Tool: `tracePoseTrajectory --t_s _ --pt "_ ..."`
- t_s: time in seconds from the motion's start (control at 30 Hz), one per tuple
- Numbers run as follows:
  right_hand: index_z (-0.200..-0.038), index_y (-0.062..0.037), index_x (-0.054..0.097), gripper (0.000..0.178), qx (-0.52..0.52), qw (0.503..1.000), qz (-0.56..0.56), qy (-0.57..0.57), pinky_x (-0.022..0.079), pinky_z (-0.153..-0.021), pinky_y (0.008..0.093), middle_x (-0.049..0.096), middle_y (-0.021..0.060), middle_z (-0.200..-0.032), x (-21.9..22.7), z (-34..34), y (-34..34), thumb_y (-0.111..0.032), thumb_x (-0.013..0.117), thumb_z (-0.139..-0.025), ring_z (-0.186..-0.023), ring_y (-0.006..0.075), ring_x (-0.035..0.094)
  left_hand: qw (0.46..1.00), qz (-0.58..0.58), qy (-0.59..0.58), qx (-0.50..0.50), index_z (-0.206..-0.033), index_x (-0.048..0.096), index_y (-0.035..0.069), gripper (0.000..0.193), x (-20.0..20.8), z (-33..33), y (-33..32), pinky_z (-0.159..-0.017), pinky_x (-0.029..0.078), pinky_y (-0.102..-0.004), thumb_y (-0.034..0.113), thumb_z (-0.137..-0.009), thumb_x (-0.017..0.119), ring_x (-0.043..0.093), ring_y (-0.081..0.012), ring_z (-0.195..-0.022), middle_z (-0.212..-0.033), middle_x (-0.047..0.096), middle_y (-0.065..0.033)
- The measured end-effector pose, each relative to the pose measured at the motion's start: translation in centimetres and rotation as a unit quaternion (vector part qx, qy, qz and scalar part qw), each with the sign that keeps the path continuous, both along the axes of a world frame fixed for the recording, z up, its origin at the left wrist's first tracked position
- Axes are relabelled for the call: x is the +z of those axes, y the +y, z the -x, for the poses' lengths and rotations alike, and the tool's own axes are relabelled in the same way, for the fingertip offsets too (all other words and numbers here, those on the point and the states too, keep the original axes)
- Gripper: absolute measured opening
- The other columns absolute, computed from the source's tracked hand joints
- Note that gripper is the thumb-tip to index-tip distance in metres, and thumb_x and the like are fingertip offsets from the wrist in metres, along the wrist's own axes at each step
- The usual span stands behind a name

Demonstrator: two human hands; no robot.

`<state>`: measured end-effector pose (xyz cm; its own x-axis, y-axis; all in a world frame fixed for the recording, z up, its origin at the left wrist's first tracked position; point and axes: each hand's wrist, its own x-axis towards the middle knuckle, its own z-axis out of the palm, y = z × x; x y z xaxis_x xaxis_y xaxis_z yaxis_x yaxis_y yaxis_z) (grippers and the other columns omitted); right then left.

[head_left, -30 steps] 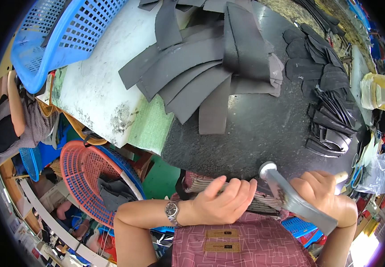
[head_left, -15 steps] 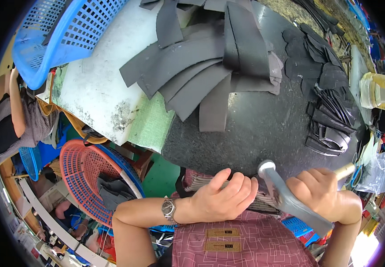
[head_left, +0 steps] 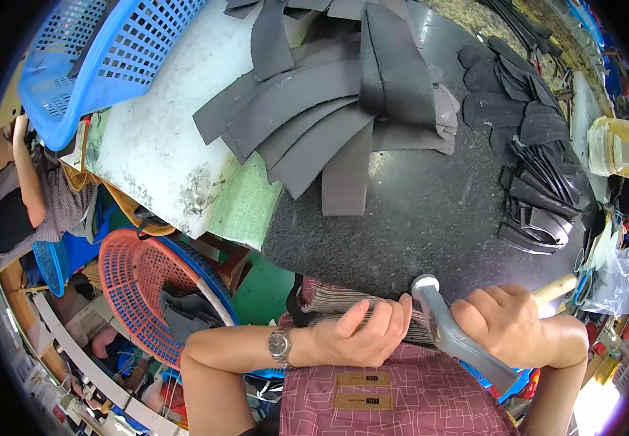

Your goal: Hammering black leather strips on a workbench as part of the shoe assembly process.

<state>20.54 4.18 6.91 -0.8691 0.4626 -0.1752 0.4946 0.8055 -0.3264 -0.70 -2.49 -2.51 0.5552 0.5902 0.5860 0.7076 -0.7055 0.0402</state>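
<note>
My right hand [head_left: 500, 323] is wrapped around the pale wooden handle of a hammer [head_left: 467, 349]. Its round grey face is up by the table's near edge, and its long flat end slants down over my apron. Close to the left of the hammer is my left hand [head_left: 362, 334], loosely curled, thumb apart from the fingers, with nothing visible in it. A metal watch [head_left: 279, 344] circles that wrist. Beyond both hands, dark grey curved strips [head_left: 293, 98] lie overlapping on the black table top [head_left: 329, 243].
Small dark pieces [head_left: 500, 109] and a bundle of folded ones [head_left: 540, 192] lie on the right. A blue basket [head_left: 129, 51] stands at the far left. Below it are a red basket [head_left: 129, 283] holding dark pieces and another person's arm [head_left: 29, 174]. A yellowish tub [head_left: 613, 145] is at far right.
Both hands have sunk slightly toward my lap. The hammer has shifted left and down with my right hand, remaining in its grip. The strips stay as they lay.
</note>
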Motion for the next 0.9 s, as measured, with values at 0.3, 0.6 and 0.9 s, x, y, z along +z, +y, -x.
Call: tracePoseTrajectory --t_s 0.3,0.6,0.9 --pt "-0.081 -0.0066 0.050 0.028 -0.065 0.996 0.017 0.059 0.035 -0.040 0.0260 0.038 -0.0008 -0.061 -0.7 0.1 0.0 -0.022 0.059 -0.060 -0.046 0.0115 0.046 0.976 0.152 0.023 -0.157 -0.080 0.066 0.003 0.019 1.0 0.1 0.2 -0.052 0.030 -0.0254 0.018 -0.071 0.058 0.041 -0.0119 -0.054 -0.062 0.039 0.0010" --pt "-0.088 -0.0052 0.053 0.028 -0.198 0.973 0.072 0.092 0.041 -0.049 0.0404 0.052 0.0098 -0.068 -1.5 -4.5 -2.5 -0.011 0.069 -0.066 -0.054 0.0305 0.053 0.964 0.194 0.001 -0.180 -0.092 0.065 -0.002 0.026 1.7 -1.1 1.8 -0.054 0.033 -0.0276 0.015 -0.074 0.059 0.047 -0.0144 -0.062 -0.069 0.048 -0.0017" --pt "-0.086 -0.0061 0.054 0.029 -0.284 0.946 0.036 0.149 0.042 -0.044 0.0341 0.048 0.0046 -0.065 -3.1 -7.7 -8.6 -0.020 0.066 -0.063 -0.050 0.0212 0.054 0.854 0.463 -0.169 -0.164 -0.104 0.057 0.007 0.035 3.0 -5.8 5.4 -0.076 0.044 -0.0346 0.001 -0.073 0.070 0.056 -0.0209 -0.088 -0.098 0.055 -0.0081"
